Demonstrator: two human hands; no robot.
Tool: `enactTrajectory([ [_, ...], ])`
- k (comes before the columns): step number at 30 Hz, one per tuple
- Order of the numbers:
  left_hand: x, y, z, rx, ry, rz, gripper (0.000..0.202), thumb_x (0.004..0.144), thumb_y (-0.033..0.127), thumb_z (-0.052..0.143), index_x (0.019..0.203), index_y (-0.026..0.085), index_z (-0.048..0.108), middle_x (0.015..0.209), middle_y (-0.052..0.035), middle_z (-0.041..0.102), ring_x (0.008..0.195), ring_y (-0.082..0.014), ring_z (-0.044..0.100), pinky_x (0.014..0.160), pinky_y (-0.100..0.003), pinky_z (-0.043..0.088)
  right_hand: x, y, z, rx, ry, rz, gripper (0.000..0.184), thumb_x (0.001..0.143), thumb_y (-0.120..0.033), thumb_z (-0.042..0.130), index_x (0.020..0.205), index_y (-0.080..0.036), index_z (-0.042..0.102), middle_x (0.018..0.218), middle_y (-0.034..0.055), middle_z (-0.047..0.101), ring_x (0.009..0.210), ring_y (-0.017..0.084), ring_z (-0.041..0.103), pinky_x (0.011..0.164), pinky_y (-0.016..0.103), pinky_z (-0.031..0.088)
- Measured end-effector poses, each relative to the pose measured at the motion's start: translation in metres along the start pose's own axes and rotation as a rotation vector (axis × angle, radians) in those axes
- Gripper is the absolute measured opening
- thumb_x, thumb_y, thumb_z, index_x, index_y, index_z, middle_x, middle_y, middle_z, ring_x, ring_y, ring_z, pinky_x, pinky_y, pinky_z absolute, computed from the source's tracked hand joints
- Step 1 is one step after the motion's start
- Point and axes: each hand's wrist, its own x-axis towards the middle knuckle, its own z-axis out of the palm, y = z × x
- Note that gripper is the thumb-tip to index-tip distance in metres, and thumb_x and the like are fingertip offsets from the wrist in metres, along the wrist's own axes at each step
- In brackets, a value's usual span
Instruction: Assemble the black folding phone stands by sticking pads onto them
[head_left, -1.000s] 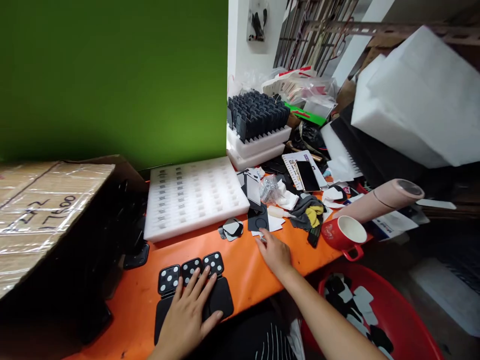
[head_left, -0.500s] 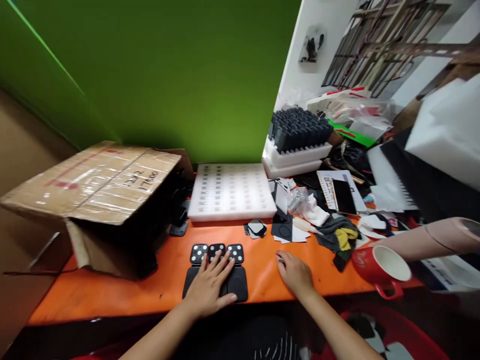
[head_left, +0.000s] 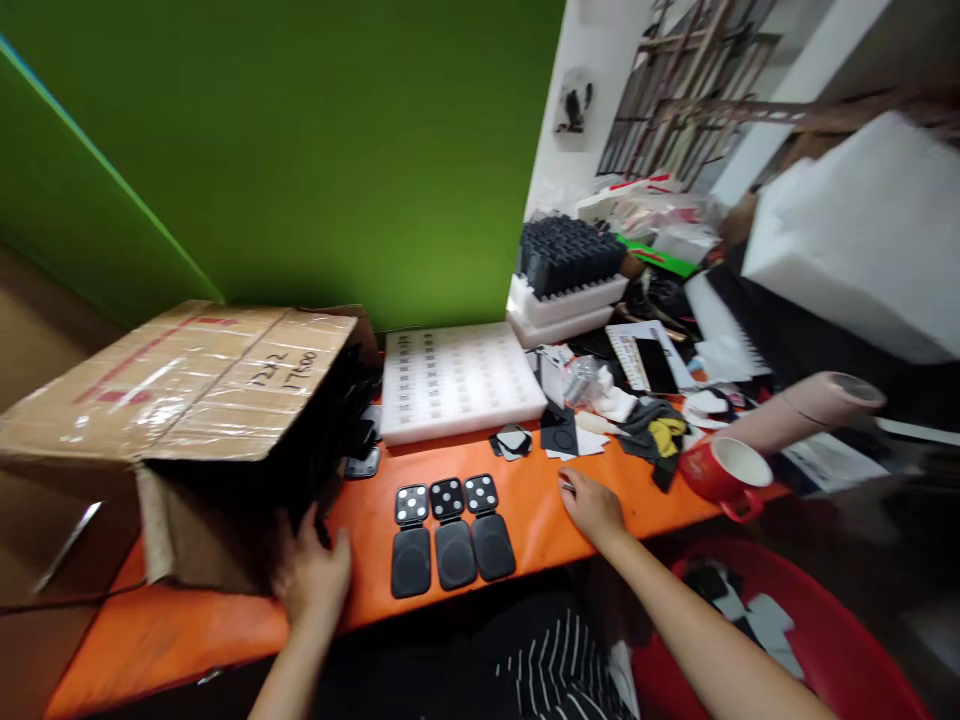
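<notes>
My left hand [head_left: 311, 575] is at the mouth of the cardboard box [head_left: 217, 375], its fingers apart and their tips partly lost in the shadow. Dark pieces [head_left: 364, 445] fill the box's opening and spill out beside it. My right hand [head_left: 595, 512] rests on the orange tabletop, closed around something small whose end shows at the fingertips; I cannot make out what it is. Between the hands, three hinged black cases lie unfolded in a row: a left case [head_left: 412, 562], a middle case [head_left: 455, 555] and a right case [head_left: 493, 547]. Their upper flaps carry white dots.
Behind the cases lies a white foam tray [head_left: 480, 390]. Small cut pieces [head_left: 513, 440] sit in front of it. To the right are a grey and yellow glove [head_left: 652, 430], a red mug [head_left: 724, 475] and a pinkish tumbler [head_left: 802, 415]. A red basin [head_left: 847, 640] stands below the table edge.
My left hand has left the three black cases and moved left to the box opening, uncovering them. My right hand stays in about the same place. The view has shifted slightly.
</notes>
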Motion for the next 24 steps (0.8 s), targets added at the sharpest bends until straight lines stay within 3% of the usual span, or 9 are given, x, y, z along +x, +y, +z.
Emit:
enactTrajectory([
  [4,0.006,0.003,0.001,-0.061,-0.074,-0.085,0.056,0.084,0.032,0.045,0.136,0.015,0.040,0.151,-0.0199,0.018,0.127,-0.0452,0.035,0.091,-0.061,0.042,0.008,-0.006,-0.010,-0.019,0.002,0.174,0.035,0.091,-0.031,0.037,0.117,-0.024,0.058,0.102,0.0058,0.070,0.088,0.021,0.066,0.070,0.028,0.043],
  [9,-0.003,-0.002,-0.005,-0.070,-0.052,-0.056,0.048,0.085,0.031,0.040,0.129,0.014,0.051,0.151,-0.0159,0.020,0.126,-0.0427,0.038,0.095,-0.057,0.041,0.015,-0.011,-0.012,-0.046,-0.023,0.161,0.032,0.090,-0.034,0.041,0.115,-0.027,0.059,0.099,0.0052,0.071,0.087,0.022,0.066,0.070,0.028,0.043],
  [14,-0.010,-0.014,-0.010,-0.057,-0.067,-0.015,0.050,0.088,0.036,0.031,0.124,0.011,0.056,0.141,-0.0134,0.044,0.121,-0.0356,0.048,0.098,-0.049,0.043,0.030,-0.021,-0.013,-0.066,-0.068,0.201,0.045,0.087,-0.051,0.044,0.116,-0.019,0.056,0.093,0.0125,0.071,0.085,0.026,0.066,0.069,0.032,0.044],
  [17,-0.008,-0.018,-0.010,-0.067,-0.043,0.006,0.051,0.087,0.038,0.031,0.124,0.012,0.055,0.136,-0.0124,0.049,0.122,-0.0317,0.048,0.101,-0.044,0.041,0.041,-0.029,-0.015,-0.110,-0.096,0.247,0.056,0.085,-0.057,0.044,0.120,-0.014,0.051,0.092,0.0163,0.070,0.086,0.028,0.066,0.069,0.033,0.044],
  [21,-0.004,-0.026,-0.010,-0.074,-0.034,0.009,0.050,0.086,0.041,0.033,0.123,0.018,0.057,0.131,-0.0072,0.055,0.119,-0.0297,0.051,0.100,-0.043,0.042,0.046,-0.031,-0.018,-0.140,-0.090,0.250,0.049,0.087,-0.052,0.045,0.118,-0.015,0.052,0.090,0.0157,0.070,0.085,0.027,0.067,0.070,0.033,0.044],
  [24,-0.008,-0.042,-0.003,-0.110,0.067,0.070,0.047,0.085,0.042,0.034,0.120,0.021,0.058,0.126,-0.0061,0.060,0.114,-0.0285,0.055,0.098,-0.042,0.043,0.043,-0.027,-0.019,-0.164,-0.072,0.229,0.041,0.089,-0.042,0.045,0.122,-0.018,0.049,0.089,0.0147,0.070,0.083,0.026,0.067,0.070,0.033,0.044],
])
